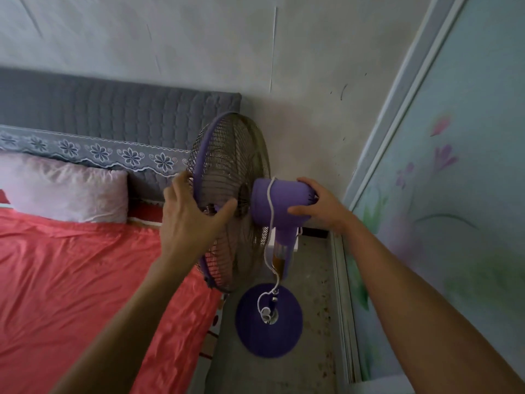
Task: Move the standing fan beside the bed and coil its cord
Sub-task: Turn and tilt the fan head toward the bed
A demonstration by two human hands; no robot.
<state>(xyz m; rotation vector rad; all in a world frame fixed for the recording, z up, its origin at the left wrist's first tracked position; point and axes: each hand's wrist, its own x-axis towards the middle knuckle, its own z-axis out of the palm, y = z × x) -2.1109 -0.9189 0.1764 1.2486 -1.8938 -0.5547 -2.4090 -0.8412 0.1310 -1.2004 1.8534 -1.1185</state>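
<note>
Both forearms reach in: left hand clasps the purple guard rim, right hand wraps the motor housing, probably to steady and aim the fan head. Fan base sits on the floor strip beside the bed; white cord drapes over the housing and loops round the pole, seemingly to keep it off the floor.

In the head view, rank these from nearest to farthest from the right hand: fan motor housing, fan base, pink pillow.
1. Fan motor housing: the right hand is on its rear end.
2. Fan base: on the floor, below the hand, beside the bed.
3. Pink pillow: on the bed, far across to the left by the headboard.
</note>
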